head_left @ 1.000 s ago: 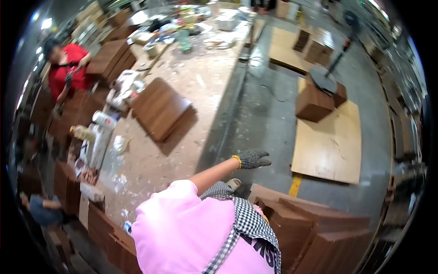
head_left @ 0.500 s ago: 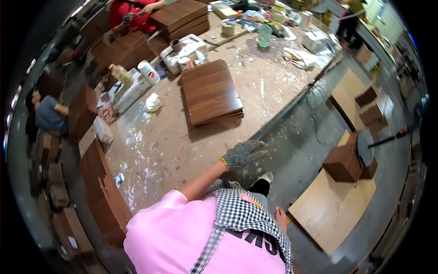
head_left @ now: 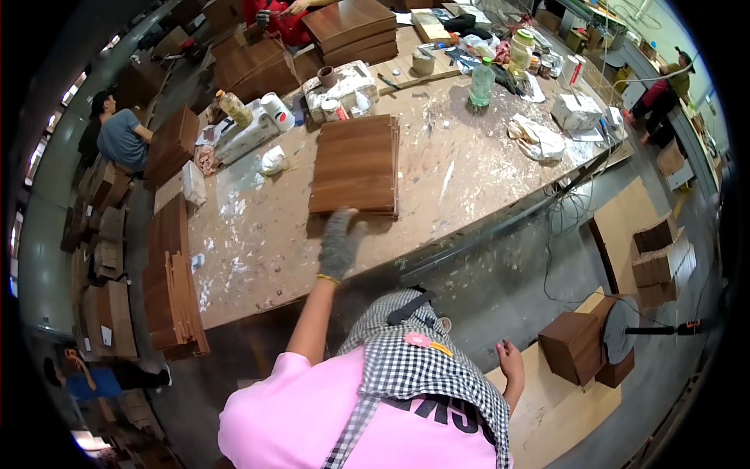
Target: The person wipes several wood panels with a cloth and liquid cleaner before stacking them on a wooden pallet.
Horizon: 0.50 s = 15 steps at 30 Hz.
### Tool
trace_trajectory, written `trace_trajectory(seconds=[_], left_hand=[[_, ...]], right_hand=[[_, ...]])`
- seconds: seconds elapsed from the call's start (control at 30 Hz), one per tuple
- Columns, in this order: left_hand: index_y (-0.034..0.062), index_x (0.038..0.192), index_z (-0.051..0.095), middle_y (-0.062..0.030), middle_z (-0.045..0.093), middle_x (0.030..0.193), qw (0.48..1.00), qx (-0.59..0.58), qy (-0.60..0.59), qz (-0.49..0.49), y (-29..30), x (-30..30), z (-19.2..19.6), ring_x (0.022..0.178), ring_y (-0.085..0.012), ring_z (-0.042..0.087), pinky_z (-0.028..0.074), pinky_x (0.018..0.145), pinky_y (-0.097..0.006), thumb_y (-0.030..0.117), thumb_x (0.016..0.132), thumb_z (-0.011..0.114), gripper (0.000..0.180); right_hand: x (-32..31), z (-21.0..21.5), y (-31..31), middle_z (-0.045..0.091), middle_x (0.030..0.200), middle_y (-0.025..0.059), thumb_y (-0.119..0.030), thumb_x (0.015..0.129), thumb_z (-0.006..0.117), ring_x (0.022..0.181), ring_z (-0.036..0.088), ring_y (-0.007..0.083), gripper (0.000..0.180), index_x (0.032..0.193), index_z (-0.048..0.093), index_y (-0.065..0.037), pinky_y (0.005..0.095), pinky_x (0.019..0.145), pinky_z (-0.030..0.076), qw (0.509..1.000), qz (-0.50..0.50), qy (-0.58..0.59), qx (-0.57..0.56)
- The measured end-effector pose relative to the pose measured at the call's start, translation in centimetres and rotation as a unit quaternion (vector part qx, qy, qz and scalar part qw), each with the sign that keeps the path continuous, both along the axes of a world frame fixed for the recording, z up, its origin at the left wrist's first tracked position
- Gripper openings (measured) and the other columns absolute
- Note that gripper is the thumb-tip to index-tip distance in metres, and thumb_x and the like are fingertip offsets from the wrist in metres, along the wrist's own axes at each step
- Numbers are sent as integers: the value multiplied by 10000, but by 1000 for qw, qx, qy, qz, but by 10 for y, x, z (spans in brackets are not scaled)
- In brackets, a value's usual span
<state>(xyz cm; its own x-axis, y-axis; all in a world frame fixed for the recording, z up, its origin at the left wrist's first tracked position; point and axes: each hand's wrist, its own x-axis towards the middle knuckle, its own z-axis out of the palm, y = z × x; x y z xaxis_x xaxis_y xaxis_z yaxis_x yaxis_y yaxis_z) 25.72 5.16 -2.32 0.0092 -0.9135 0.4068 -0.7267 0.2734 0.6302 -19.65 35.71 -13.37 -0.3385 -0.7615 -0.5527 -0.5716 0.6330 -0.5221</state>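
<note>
A short stack of brown wood-grain boards (head_left: 355, 164) lies on the worktable (head_left: 273, 234), its edges slightly uneven. My left hand (head_left: 341, 246), in a grey knit glove with a yellow cuff, reaches the near edge of that stack. Its fingers are extended, the thumb apart, and the fingertips meet the lowest boards' edge; slight motion blur softens them. Off the table to the right, my right hand (head_left: 509, 361) is bare and holds nothing visible. Its fingers are loosely bent and a little apart, beside my checkered apron.
Paint-spotted clutter includes a green bottle (head_left: 481, 84), a white cup (head_left: 277, 112) and a rag (head_left: 536, 139). More brown boards (head_left: 169, 289) stand at the table's left end. A round dark disc (head_left: 618, 332) on a pole is by wooden boxes at right. Other people work nearby.
My left hand has swung left and forward from beyond the table's edge to the stack of boards. My right hand has come further into view. The whole view has turned somewhat.
</note>
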Motion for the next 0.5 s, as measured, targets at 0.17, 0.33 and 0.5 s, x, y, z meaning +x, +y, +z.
trace_trajectory(seconds=[0.17, 0.33, 0.5], left_hand=[[-2, 1251, 580, -212, 589, 1278, 985, 77, -66, 139, -61, 61, -14, 1209, -355, 545, 419, 1055, -402, 359, 902, 693, 514], [-25, 1357, 497, -236, 522, 1374, 956, 248, 18, 153, -160, 105, -45, 1272, -362, 487, 404, 1047, -422, 598, 910, 560, 769], [18, 1446, 436, -103, 460, 1476, 881, 368, 295, 44, -194, 160, -91, 1320, -236, 458, 340, 1120, -347, 381, 954, 597, 632]], right_hand=[[11, 52, -138, 637, 1229, 218, -349, 951, 601, 1036, 663, 360, 476, 1288, 585, -13, 396, 915, 505, 990, 95, -50, -86], [90, 62, -293, 635, 1234, 218, -319, 954, 616, 1114, 637, 321, 492, 1327, 550, -5, 368, 936, 498, 941, 222, -198, -161], [191, 29, -421, 607, 1256, 270, -396, 972, 582, 1162, 605, 352, 616, 1384, 465, 46, 390, 980, 477, 901, 249, -314, -164]])
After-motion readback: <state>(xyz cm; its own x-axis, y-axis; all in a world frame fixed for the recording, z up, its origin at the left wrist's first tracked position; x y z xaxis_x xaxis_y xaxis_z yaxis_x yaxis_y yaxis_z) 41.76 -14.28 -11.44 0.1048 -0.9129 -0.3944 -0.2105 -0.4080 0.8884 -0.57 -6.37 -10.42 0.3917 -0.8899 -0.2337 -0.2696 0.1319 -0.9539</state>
